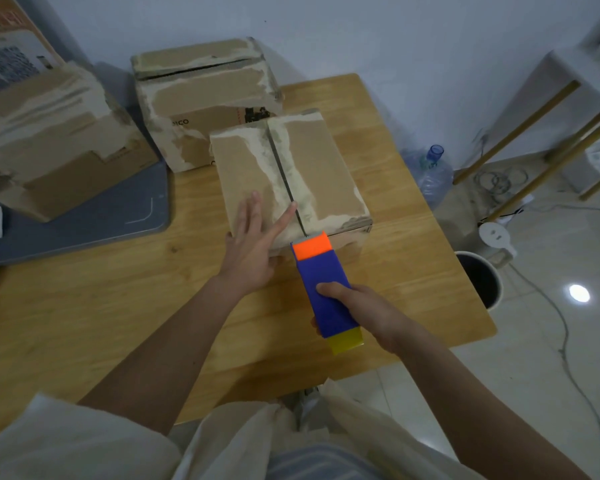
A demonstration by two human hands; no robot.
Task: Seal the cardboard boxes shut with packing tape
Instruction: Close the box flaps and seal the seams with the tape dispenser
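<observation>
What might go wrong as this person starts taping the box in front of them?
The left hand lies flat on only one flap of the nearest box, so the other flap might lift and the seam gape. Its forefinger lies close to the seam, where the tape dispenser in the right hand may run into it. The torn, papery surface beside the seam may hold tape poorly.

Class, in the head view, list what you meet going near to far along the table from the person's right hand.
Right hand → tape dispenser → nearest cardboard box → farther cardboard box → wall.
</observation>
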